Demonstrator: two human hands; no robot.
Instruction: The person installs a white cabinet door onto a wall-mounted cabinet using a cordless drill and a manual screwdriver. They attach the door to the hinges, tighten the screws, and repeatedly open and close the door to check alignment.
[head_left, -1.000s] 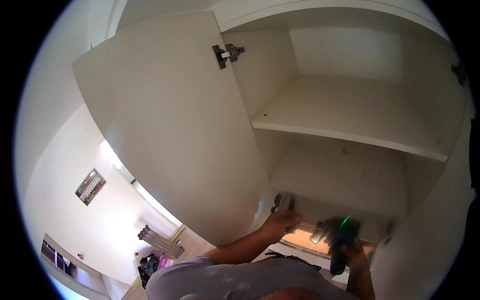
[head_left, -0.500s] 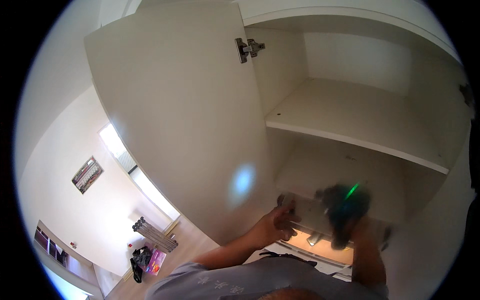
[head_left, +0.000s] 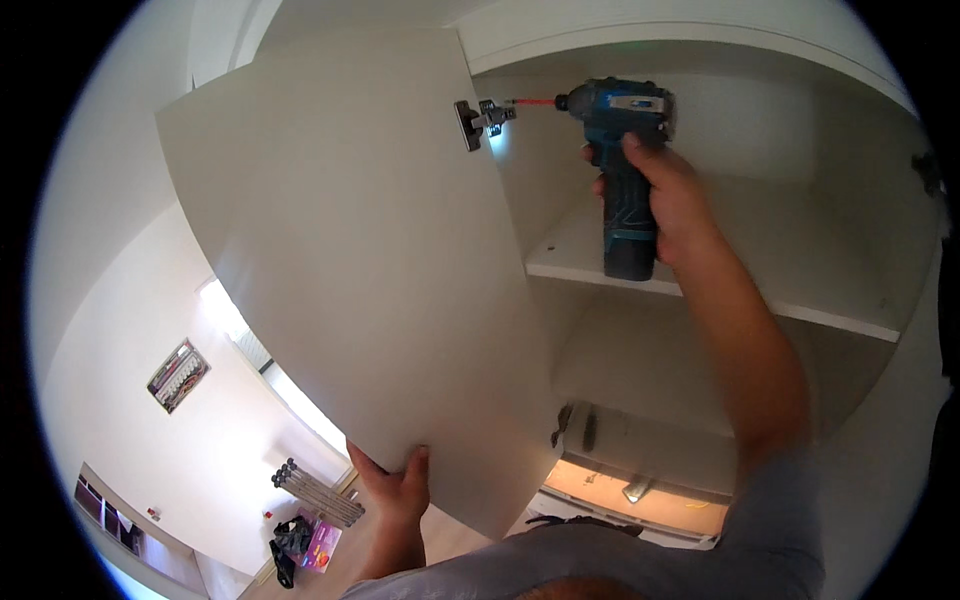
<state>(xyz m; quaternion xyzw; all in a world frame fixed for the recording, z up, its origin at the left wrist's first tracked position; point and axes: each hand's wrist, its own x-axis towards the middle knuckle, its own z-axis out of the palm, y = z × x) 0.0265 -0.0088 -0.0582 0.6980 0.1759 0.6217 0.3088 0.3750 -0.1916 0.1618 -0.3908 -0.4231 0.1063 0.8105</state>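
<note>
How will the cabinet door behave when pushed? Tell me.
The door looks broad and flat, so it's probably stiff. With a hinge near its top, it would likely swing rather than slide. The left hand at its lower edge may restrain it.

Black bag (head_left: 294,536) beside purple box (head_left: 323,549), near poles (head_left: 318,493).

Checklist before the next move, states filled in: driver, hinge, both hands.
1. Right grip around the power driver handle: ok.
2. Red bit fitted in the driver's nose: ok.
3. Bit tip seated in a screw: cannot tell; it is at the hinge, contact too small to see.
4. Cabinet door open, hinge exposed: ok.
5. Left grip supporting the door: cannot tell; it is at the lower edge, firmness unclear.
</note>
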